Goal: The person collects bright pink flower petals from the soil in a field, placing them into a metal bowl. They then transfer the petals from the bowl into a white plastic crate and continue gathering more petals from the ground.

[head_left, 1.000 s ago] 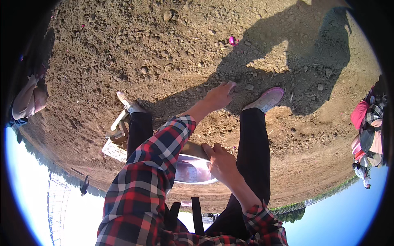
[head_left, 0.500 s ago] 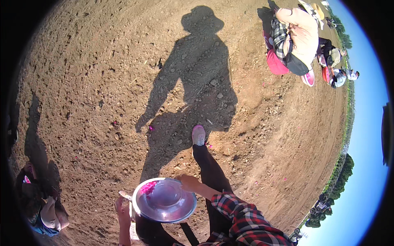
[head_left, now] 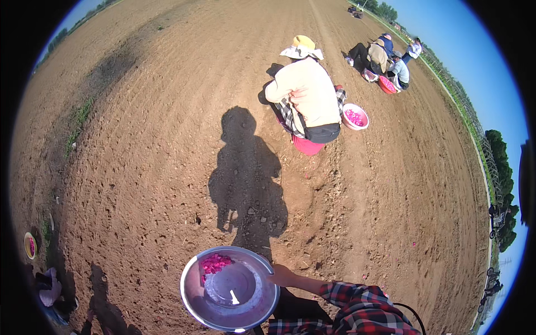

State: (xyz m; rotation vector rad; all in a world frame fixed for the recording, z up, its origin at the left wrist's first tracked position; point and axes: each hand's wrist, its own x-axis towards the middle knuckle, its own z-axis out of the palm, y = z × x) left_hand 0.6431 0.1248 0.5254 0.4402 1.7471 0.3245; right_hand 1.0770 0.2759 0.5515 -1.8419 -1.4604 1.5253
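Fingers [head_left: 273,273] of the right hand [head_left: 283,276] are closed on a rim; the left hand is out of view. Soil [head_left: 139,184] spreads far; near, the metal basin [head_left: 211,304] is gripped at its right edge. Should that one-sided hold slip, it could tip left, spilling the pink petals [head_left: 214,264] lying at its far left.
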